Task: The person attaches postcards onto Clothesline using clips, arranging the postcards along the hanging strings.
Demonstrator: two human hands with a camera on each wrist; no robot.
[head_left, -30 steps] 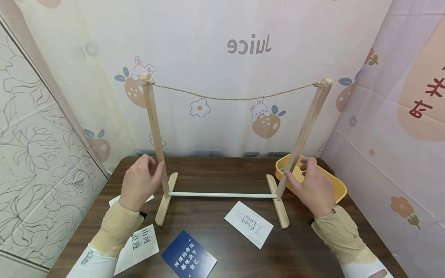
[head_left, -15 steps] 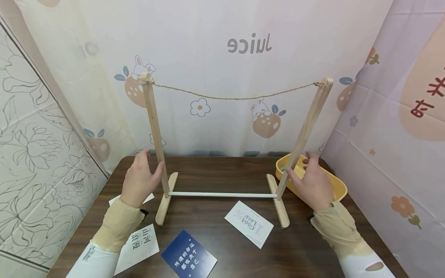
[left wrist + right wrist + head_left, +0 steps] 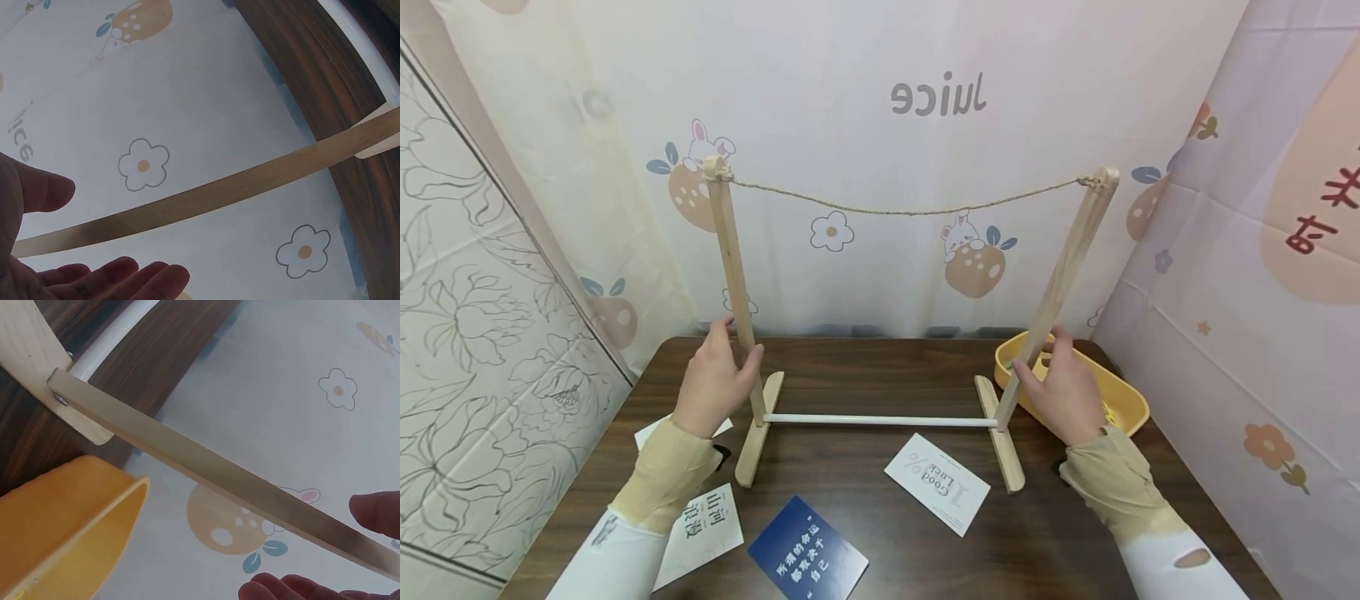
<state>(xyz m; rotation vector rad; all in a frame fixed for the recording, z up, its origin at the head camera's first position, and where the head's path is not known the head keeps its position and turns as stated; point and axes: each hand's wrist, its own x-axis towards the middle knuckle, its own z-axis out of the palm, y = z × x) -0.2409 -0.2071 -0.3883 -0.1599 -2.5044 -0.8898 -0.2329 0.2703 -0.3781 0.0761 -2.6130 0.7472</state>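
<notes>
A wooden stand has a left post (image 3: 734, 275) and a right post (image 3: 1063, 267), each upright on a flat foot. A thin twine rope (image 3: 910, 214) sags between their tops, and a white rod (image 3: 880, 420) joins them near the base. My left hand (image 3: 715, 387) is around the lower left post, thumb on one side and fingers on the other. The left wrist view shows gaps between that post and the thumb (image 3: 50, 190) and fingers. My right hand (image 3: 1063, 396) is likewise spread about the right post; its fingers (image 3: 275, 587) look apart from the wood.
A yellow basket (image 3: 1131, 400) with small items stands behind my right hand. On the dark wooden table (image 3: 865, 367) lie a white "Good Luck" card (image 3: 938, 483), a blue card (image 3: 808, 546), a pale card (image 3: 707, 533) and another white card (image 3: 724, 427). A printed curtain (image 3: 880, 275) hangs behind.
My left hand has shifted right and slightly up, its fingers loosening. My right hand has moved slightly left over the last half second. The stand has stayed in place.
</notes>
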